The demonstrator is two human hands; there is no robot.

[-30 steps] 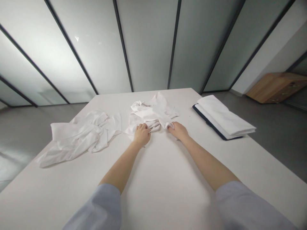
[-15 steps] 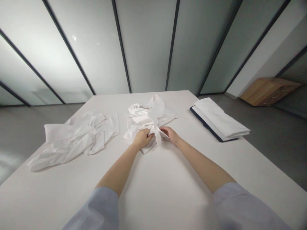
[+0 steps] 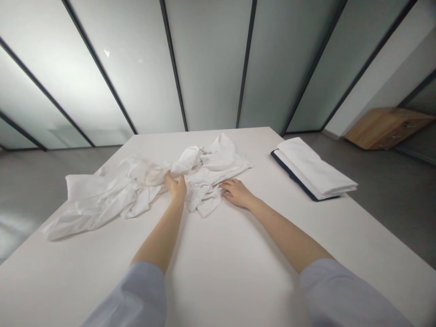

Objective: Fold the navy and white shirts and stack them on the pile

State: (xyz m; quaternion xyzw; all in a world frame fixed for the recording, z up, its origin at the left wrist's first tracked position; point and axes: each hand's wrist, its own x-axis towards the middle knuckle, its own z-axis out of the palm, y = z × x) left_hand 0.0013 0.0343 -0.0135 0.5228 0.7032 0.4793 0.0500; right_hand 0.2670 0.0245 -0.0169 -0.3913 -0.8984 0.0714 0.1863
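A crumpled white garment (image 3: 218, 165) lies in the middle of the table. My left hand (image 3: 176, 185) is closed on part of it, drawn out toward the left, with the fingertips partly hidden by the cloth. Fingers outstretched, my right hand (image 3: 235, 192) rests on the garment's near right edge without gripping it. Left of my left hand spreads a second crumpled white garment (image 3: 112, 195); the cloth in my left hand overlaps its right side, so the border between the two is hard to make out.
On the right of the white table (image 3: 218, 272) lies a stack of folded white cloth (image 3: 315, 165) with a dark navy piece (image 3: 293, 178) beneath. Frosted glass panels (image 3: 211, 63) stand behind the table. A wooden cabinet (image 3: 384, 127) is on the floor at the far right.
My left hand has moved left, pulling part of the middle garment toward the other one. My right hand has let go of a fold and now lies spread on the cloth.
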